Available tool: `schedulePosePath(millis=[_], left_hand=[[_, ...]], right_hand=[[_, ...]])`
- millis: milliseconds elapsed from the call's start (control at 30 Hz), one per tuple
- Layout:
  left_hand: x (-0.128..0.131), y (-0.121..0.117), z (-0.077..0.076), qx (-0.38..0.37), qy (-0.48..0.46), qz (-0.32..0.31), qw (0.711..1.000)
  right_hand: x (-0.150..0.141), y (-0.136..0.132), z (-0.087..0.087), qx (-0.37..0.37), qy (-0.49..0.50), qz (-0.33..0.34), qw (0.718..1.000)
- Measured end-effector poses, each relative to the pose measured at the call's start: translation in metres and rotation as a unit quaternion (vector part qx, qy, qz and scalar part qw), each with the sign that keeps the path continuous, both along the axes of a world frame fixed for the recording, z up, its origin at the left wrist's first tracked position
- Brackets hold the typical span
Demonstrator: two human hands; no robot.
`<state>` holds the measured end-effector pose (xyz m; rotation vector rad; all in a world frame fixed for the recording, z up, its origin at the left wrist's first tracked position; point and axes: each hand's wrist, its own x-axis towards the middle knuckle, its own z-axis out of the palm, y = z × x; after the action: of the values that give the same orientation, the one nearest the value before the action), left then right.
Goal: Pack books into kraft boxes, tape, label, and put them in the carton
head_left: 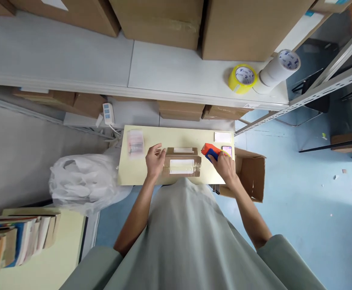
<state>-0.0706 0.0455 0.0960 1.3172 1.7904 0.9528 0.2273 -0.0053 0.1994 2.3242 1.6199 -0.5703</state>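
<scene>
A small brown cardboard box (181, 162) with white labels and clear tape over it lies on the pale yellow table (179, 137) in front of me. My left hand (155, 160) is at the box's left end, with its fingers loosely bent and apart; whether it touches the cardboard I cannot tell. To the right of the box, my right hand (225, 166) grips an orange and blue tape dispenser (211, 151), its head pointing left towards the box. A phone (227, 151) with a lit screen lies just behind that hand.
On the shelf (176, 72) stand large cartons, a yellow tape roll (242, 79) and stacked white rolls (280, 66). A plastic packet (135, 143) and a white label pad (222, 137) lie on the table. A white plastic bag (85, 181) sits left, an open carton (253, 177) right.
</scene>
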Motion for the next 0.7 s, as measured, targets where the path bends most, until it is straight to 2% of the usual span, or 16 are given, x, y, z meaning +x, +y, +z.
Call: schedulePosePath(millis=[67,167,267,367,433,500,700], left_hand=[[0.013,0.02,0.027,0.078,-0.025,-0.062,0.995],[0.037,0.051,0.078,0.185,-0.042,-0.149,0.97],[0.057,0.08,0.128,0.252,-0.046,-0.189,0.948],[0.066,0.105,0.166,0.306,-0.042,-0.209,0.928],[0.065,0.117,0.18,0.329,-0.03,-0.213,0.919],[0.061,0.124,0.188,0.34,-0.021,-0.212,0.916],[0.038,0.116,0.189,0.338,-0.033,-0.196,0.92]], right_hand=[[-0.003,0.015,0.025,0.053,0.013,0.004,0.999],[-0.012,0.046,0.058,0.152,0.032,0.035,0.987],[-0.024,0.089,0.082,0.255,0.054,0.087,0.962],[-0.033,0.139,0.096,0.327,0.075,0.147,0.931],[-0.038,0.172,0.099,0.344,0.077,0.189,0.917],[-0.042,0.199,0.097,0.352,0.072,0.221,0.907],[-0.055,0.246,0.07,0.336,0.053,0.231,0.911]])
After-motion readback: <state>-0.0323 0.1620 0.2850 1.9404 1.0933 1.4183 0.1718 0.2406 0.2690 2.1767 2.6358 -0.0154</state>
